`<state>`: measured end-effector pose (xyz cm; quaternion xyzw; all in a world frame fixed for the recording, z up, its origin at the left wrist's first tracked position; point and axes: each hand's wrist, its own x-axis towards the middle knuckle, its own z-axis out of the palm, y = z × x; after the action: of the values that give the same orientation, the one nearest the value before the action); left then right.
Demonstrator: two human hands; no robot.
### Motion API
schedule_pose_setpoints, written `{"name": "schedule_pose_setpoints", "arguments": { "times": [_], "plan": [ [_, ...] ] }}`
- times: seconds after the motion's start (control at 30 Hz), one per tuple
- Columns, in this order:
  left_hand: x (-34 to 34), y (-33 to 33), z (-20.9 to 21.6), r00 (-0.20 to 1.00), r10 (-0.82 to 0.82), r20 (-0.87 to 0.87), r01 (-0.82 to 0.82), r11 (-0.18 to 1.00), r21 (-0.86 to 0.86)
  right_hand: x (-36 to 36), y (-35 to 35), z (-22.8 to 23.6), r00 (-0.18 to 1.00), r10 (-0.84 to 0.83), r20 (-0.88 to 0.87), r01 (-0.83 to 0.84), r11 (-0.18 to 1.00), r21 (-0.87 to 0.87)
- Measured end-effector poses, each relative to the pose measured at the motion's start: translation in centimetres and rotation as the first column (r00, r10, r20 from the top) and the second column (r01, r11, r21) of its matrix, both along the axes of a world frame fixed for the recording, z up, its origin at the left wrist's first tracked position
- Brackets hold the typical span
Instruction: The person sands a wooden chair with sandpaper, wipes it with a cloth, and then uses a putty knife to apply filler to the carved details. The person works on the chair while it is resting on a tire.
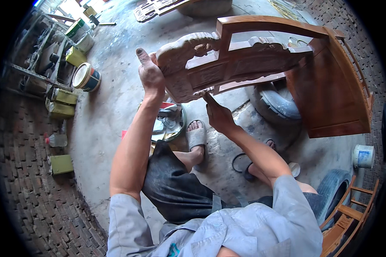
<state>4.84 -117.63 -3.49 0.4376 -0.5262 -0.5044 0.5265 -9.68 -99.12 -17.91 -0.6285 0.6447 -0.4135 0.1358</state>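
Note:
A reddish-brown wooden chair [248,64] is tipped on its side in front of me, its carved backrest toward the left and a broad smooth panel [330,98] at the right. My left hand [151,77] grips the carved left end, thumb pointing up and the other fingers hidden behind the wood. Below, my right hand [221,115] reaches up to the backrest's lower carved edge. Its index fingertip touches that edge, while the remaining fingers curl in. Whether anything small is in them is hidden.
Under the chair lies a tyre [276,103]. A round tub of scraps [171,124] stands by my foot. Paint buckets [86,77], yellow-green tins [62,103] and a metal rack [38,73] line the left. Another tyre [334,190], a wooden frame [349,214] and a white bucket [363,156] sit right.

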Motion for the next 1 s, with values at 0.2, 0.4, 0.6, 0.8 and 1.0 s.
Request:
{"name": "schedule_pose_setpoints", "arguments": {
  "times": [0.2, 0.4, 0.6, 0.8, 1.0],
  "plan": [
    [-1.6, 1.1, 1.2, 0.999, -0.015, -0.046, 0.016, 1.0, 0.004, -1.2, -5.0, -3.0, 0.958, 0.041, -0.283, 0.013, 0.982, 0.187],
    [-1.0, 1.4, 1.4, 0.999, 0.032, -0.034, -0.029, 0.997, 0.071, 0.3, 0.0, -3.5, 0.988, -0.051, -0.146, 0.09, 0.957, 0.275],
    [10.2, -0.4, -10.4, 0.818, 0.053, 0.572, -0.072, 0.997, 0.011, 1.3, 7.2, -7.5, 0.965, -0.253, 0.076, 0.17, 0.817, 0.551],
    [16.7, 4.6, -21.2, 0.637, -0.211, 0.741, 0.022, 0.966, 0.257, 3.0, 5.3, -12.7, 0.888, -0.332, 0.318, 0.176, 0.885, 0.432],
    [13.4, 7.6, -25.6, 0.21, -0.533, 0.82, -0.024, 0.835, 0.549, 3.8, 6.5, -13.3, 0.979, -0.199, -0.042, 0.198, 0.881, 0.43]
  ]
}}
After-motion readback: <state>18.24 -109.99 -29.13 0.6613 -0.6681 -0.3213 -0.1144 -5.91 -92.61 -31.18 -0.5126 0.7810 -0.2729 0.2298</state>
